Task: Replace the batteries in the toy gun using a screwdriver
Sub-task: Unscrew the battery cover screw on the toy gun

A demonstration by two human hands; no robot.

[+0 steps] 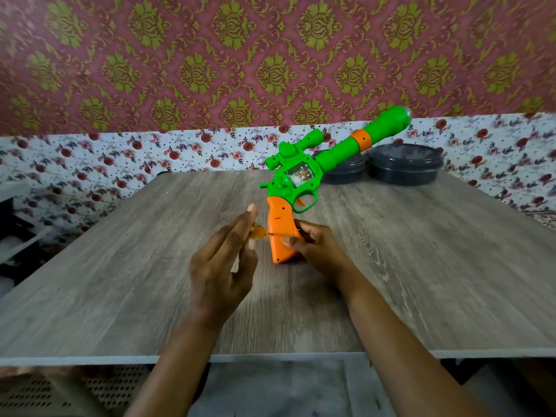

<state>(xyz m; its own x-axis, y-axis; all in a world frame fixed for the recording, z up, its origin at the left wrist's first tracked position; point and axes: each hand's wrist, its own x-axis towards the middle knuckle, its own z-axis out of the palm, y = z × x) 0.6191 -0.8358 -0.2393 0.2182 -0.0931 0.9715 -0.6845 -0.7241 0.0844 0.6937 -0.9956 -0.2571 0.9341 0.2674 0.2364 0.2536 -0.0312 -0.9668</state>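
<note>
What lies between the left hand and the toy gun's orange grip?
Head view: a small amber-handled screwdriver bridges the gap, from the left hand to the side of the orange grip of the toy gun.

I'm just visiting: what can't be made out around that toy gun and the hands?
Head view only.
Most of the screwdriver: the left hand covers it, and only an amber sliver shows.
Screw in the orange grip of the toy gun: too small.
Any batteries: none in sight.
Fingers of the right hand: behind the grip.
Black containers: lids hide contents.
</note>
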